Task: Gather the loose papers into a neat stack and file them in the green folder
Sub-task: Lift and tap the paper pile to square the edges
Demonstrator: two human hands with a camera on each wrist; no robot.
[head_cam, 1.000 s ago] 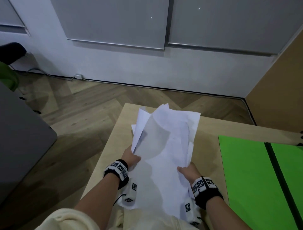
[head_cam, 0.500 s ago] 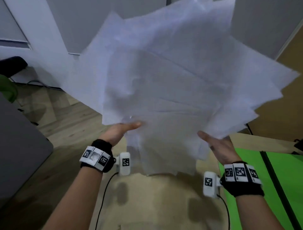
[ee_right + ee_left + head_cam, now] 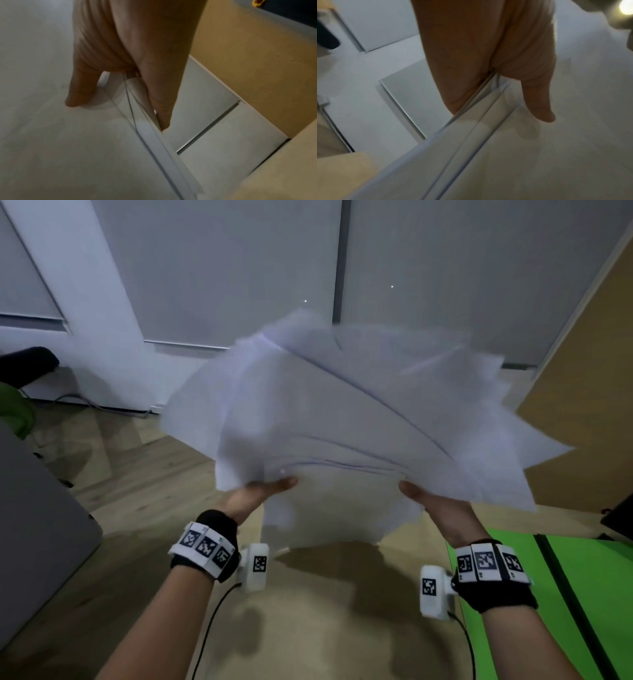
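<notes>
A fanned bundle of white papers is held up in the air above the wooden table. My left hand pinches its left edge, thumb on the near face. My right hand pinches the right edge the same way. The sheets are uneven, with corners sticking out to the right and top. In the left wrist view the left hand clamps the sheet edges between thumb and fingers. In the right wrist view the right hand does likewise on the papers. The open green folder lies flat at the table's right.
A dark grey surface stands at the left beside the wood floor. A tan partition rises at the right. A black object sits at the table's far right edge. Cables run from both wrist cameras.
The papers were lifted off the table and raised upright between both hands. Since half a second ago the bundle has dropped lower and tilted away, and both hands have moved closer together.
</notes>
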